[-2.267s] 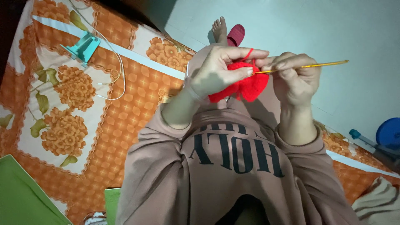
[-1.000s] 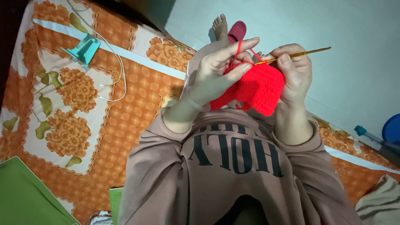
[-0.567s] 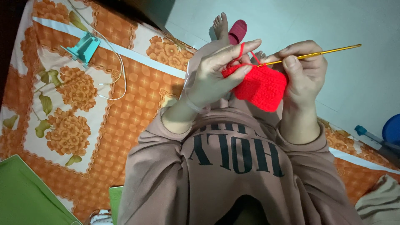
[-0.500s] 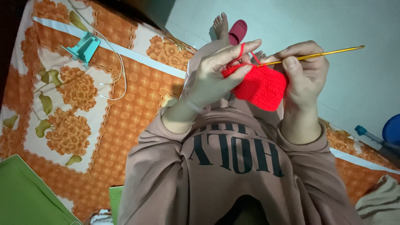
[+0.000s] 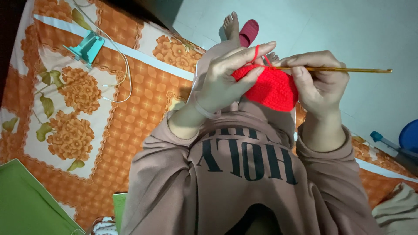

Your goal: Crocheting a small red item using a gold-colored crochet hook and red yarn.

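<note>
Both hands are raised in front of the chest, forearms angled up and inward from the brown sleeves. The left hand (image 5: 226,78) is turned palm toward the work, fingers spread and slightly curled; its grip pinches the left edge of the red crochet piece (image 5: 267,87) between thumb and middle fingers, while the forefinger stretches out with the yarn (image 5: 257,53) looped over it. The right hand (image 5: 320,82) is curled, its grip closed on the golden hook (image 5: 344,69), which lies almost level, its tip at the top edge of the piece and its tail pointing right. The piece hangs between the two hands, above the sweatshirt (image 5: 248,174). To the left lies an orange floral bedsheet (image 5: 130,113) with a white cable (image 5: 124,65).
</note>
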